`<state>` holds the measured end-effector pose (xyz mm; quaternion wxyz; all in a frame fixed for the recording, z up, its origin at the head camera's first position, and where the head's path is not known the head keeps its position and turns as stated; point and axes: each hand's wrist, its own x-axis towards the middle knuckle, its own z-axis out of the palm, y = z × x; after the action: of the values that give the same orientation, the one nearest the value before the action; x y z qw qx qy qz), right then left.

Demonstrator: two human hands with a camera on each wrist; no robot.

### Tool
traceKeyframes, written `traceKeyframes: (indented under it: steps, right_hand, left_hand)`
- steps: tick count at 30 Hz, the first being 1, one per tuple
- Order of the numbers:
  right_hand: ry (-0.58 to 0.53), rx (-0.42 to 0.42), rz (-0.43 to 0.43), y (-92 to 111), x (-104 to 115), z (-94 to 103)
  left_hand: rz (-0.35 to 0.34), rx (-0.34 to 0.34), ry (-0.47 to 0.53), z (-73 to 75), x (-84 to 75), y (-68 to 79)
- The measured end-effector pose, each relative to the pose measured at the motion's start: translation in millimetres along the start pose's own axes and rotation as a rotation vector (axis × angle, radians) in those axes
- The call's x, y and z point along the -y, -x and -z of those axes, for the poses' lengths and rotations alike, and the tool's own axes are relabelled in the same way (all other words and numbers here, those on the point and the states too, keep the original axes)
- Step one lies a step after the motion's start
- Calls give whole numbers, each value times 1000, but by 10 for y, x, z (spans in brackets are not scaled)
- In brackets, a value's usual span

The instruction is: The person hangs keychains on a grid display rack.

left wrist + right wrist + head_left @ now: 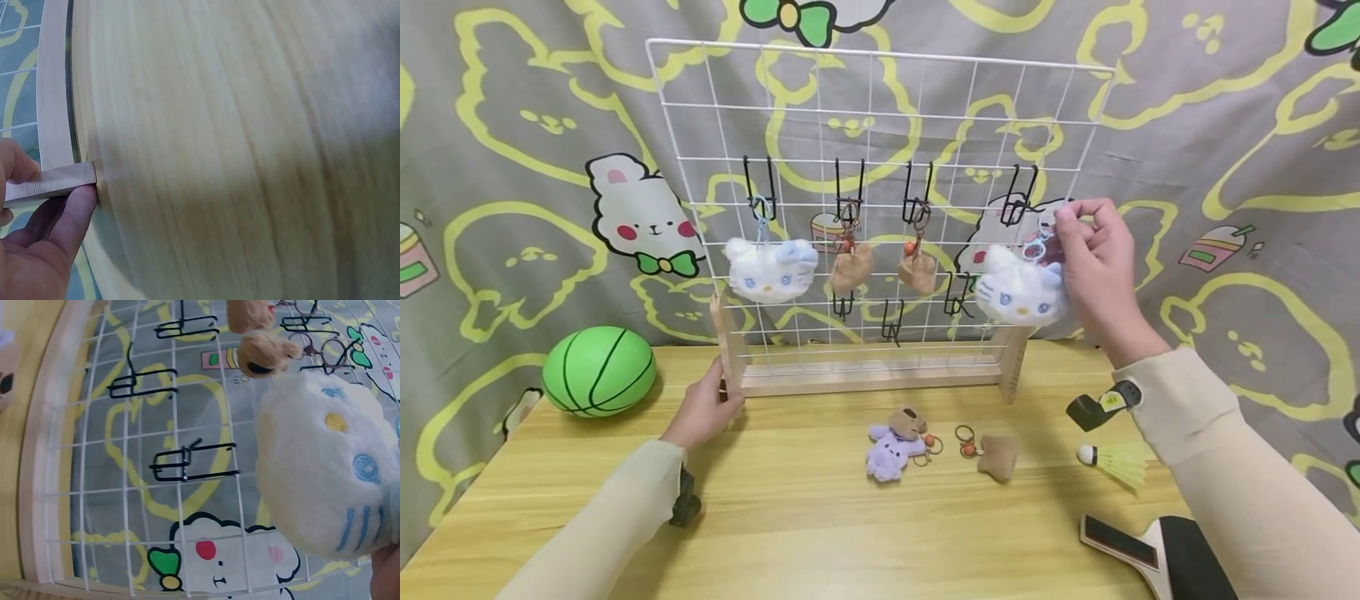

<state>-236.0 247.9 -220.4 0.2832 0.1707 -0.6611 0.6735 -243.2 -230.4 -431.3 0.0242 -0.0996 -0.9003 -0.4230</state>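
Observation:
My right hand [1099, 262] pinches the ring end of a white plush cat-head keychain [1021, 292] with a light blue bow. The plush dangles in front of the white wire grid rack [880, 55], just below the rightmost upper hook [1017, 208]. In the right wrist view the plush cat head [315, 465] fills the right side. My left hand [706, 410] holds the rack's left wooden foot [727, 354]; in the left wrist view thumb and fingers grip this wooden foot [59, 181]. Another white cat keychain [771, 273] and two brown plush keychains [852, 268] hang on the other upper hooks.
On the wooden table [790, 533] lie a purple-and-brown plush keychain [891, 450] and a brown plush keychain [998, 457]. A green ball [598, 371] is at left; a shuttlecock [1116, 462] and a paddle [1183, 558] at right. Lower hooks [891, 321] hold nothing.

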Motion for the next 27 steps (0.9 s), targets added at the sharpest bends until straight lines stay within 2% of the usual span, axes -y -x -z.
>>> traceKeyframes:
  steps: [7, 17, 27]
  right_hand:
    - [26, -17, -19, -131, -10, -22]
    - [49, 12, -90, -175, -154, -25]
    - [89, 41, -73, -160, -225, 0]
  left_hand:
    - [15, -3, 7, 12, 4, -1]
    - [30, 2, 19, 11, 5, -12]
    - [18, 1, 3, 6, 1, -15]
